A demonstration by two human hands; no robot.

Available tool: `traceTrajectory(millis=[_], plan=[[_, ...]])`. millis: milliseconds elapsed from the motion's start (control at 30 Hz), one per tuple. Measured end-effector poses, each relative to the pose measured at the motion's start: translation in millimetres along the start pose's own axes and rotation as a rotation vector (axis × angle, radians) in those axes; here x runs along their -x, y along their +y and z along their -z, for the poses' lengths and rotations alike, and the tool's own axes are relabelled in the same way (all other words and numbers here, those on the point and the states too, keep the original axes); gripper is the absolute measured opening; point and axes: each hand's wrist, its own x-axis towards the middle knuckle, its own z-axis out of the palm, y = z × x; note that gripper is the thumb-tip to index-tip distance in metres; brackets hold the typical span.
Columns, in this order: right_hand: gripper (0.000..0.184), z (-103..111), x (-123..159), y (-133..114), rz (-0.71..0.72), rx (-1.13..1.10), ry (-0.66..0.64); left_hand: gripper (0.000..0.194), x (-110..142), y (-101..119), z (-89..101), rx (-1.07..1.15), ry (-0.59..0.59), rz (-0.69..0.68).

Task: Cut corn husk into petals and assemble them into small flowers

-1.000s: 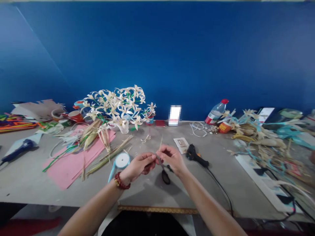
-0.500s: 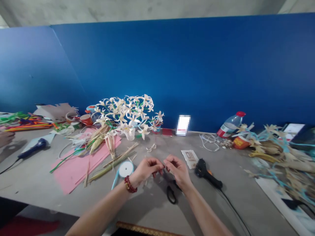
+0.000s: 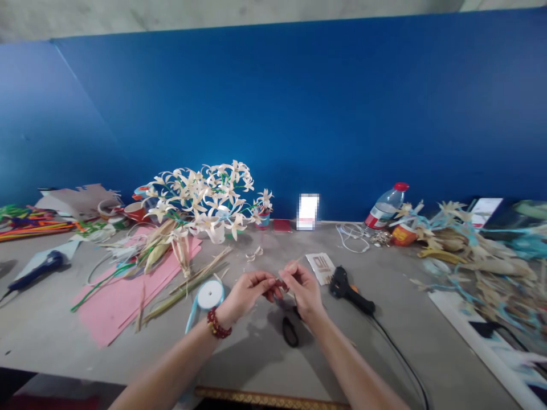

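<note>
My left hand and my right hand meet above the middle of the grey table, fingertips pinched together on a small thin straw-coloured piece between them. A red bead bracelet circles my left wrist. Black-handled scissors lie on the table just under my right wrist. A roll of white ribbon rests left of my left hand. A black glue gun lies to the right of my right hand, its cord running toward the front edge.
A bunch of pale straw flowers stands at the back left over a pink sheet with dried stalks. A water bottle and piles of husks with blue ribbon fill the right. A blue tool lies far left.
The camera tilted up after the first frame and then swung slightly. The scissors left my right hand and now lie on the table. Both hands stay pinched together.
</note>
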Motion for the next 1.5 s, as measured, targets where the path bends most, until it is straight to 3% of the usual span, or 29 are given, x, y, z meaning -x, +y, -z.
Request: traceTrajectory(millis=[67, 233, 400, 533, 633, 767, 967, 1200, 1367, 1500], plan=[[0.034, 1, -1, -2, 0.028, -0.009, 0.040, 0.032, -2, -4, -1.3, -0.059, 0.057, -0.045], [0.026, 2, -1, -9, -0.007, 0.090, -0.029, 0.031, -4, -16, 0.2, -0.015, 0.118, -0.064], [0.023, -2, 3, -6, -0.022, 0.188, -0.094, 0.033, -4, -24, 5.3, 0.029, 0.131, -0.081], [0.027, -4, 6, 2, 0.032, 0.209, -0.062, 0.035, -4, -30, 7.3, 0.011, 0.136, -0.080], [0.029, -2, 5, 4, 0.006, 0.197, -0.053, 0.034, -2, -30, 5.8, -0.020, 0.122, -0.102], [0.024, 2, 3, 3, -0.067, 0.171, -0.151, 0.036, 0, -23, 2.3, -0.041, 0.082, -0.128], [0.022, 6, -3, 3, -0.053, 0.222, -0.184, 0.038, 0, -24, 2.6, -0.123, 0.077, -0.180], [0.021, 12, -5, 2, -0.014, 0.274, -0.297, 0.044, 2, -26, 5.0, -0.334, 0.157, -0.190], [0.018, 9, -4, 2, 0.050, 0.290, -0.223, 0.039, 5, -23, 4.1, -0.473, 0.109, -0.238], [0.027, 9, -4, 2, 0.054, 0.288, -0.109, 0.031, 6, -20, 4.4, -0.581, 0.126, -0.266]])
